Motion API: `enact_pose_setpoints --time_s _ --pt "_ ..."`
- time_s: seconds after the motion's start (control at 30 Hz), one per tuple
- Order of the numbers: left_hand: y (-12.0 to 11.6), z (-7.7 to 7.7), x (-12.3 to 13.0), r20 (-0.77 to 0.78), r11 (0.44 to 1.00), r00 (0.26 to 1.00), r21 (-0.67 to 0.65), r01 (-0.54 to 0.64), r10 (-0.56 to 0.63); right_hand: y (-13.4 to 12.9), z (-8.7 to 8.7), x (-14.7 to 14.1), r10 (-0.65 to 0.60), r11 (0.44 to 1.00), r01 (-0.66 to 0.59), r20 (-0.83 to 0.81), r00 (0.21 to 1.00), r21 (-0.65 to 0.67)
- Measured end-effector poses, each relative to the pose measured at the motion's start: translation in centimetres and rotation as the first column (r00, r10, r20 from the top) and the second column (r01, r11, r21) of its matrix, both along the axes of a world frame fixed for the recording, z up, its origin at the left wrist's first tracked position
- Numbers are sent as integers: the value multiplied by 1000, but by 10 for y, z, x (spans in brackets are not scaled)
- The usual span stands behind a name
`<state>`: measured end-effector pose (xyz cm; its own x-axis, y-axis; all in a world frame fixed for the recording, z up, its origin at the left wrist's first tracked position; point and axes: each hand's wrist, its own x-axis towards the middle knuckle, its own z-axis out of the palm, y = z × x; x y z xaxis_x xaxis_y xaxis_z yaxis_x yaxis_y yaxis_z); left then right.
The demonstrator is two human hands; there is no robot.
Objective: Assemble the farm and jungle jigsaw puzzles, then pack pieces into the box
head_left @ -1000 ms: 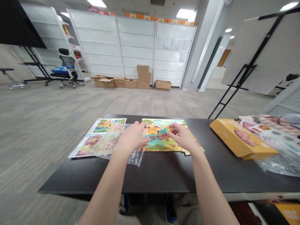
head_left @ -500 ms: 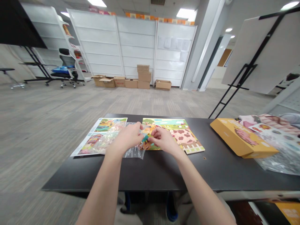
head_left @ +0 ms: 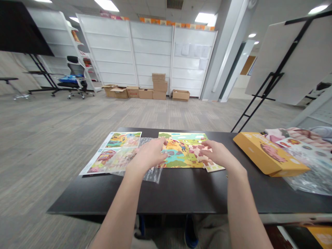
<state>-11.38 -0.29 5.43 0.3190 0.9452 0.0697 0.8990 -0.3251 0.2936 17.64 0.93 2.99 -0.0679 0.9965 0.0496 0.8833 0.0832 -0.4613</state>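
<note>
Bright farm-scene puzzle boards (head_left: 178, 135) lie in the middle of the black table, with a panel showing a teal pond (head_left: 173, 159) at their lower left. My left hand (head_left: 149, 154) hovers at the left edge of this panel, fingers spread and apparently holding nothing. Beneath its wrist lies a crinkled clear plastic bag (head_left: 153, 175). Over the pink-and-brown patterned part (head_left: 195, 149) on the right is my right hand (head_left: 219, 154), its fingers apart. Whether its fingertips touch that surface I cannot tell. The hand covers some of that part.
Left of the bag lies a printed picture sheet (head_left: 100, 157). A yellow box (head_left: 267, 152) sits on the right side of the table (head_left: 181, 193), beside more clear plastic (head_left: 311, 173) and striped cloth (head_left: 301, 133). A board on a black stand (head_left: 261, 93) rises behind.
My hands were close together over the puzzle's left part, with a small teal-and-yellow piece at the fingers. Now they are apart; my right hand has moved right, and the pond panel shows.
</note>
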Motion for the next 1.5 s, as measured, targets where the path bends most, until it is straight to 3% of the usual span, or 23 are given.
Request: enact_pose_setpoints --time_s 0.13,0.3,0.47,0.67,0.87,1.07,1.33,1.5 --pt "-4 -8 41 -2 985 985 11 173 -173 1 -9 34 -12 996 25 143 990 -87" --pt "-18 -25 101 -79 926 925 38 377 -373 8 -21 48 -166 980 184 196 967 -79" --pt "-23 -42 130 -101 888 892 97 450 -441 4 -19 51 -169 974 185 120 978 -131" --pt "-16 -50 135 -121 866 870 97 490 -478 -6 -11 45 -188 939 142 -122 974 -314" --pt "-16 -49 135 -147 849 855 120 514 -497 -12 -9 51 12 975 -34 -102 995 -219" --pt "-13 -52 136 -128 864 876 146 481 -466 -18 -5 51 93 928 -180 -266 959 -326" --pt "-13 -55 136 -120 853 862 132 505 -492 -14 -14 53 102 927 -170 -211 972 -333" --pt "-13 -55 133 -117 832 842 131 538 -526 -12 -20 59 37 941 -110 -225 974 -320"
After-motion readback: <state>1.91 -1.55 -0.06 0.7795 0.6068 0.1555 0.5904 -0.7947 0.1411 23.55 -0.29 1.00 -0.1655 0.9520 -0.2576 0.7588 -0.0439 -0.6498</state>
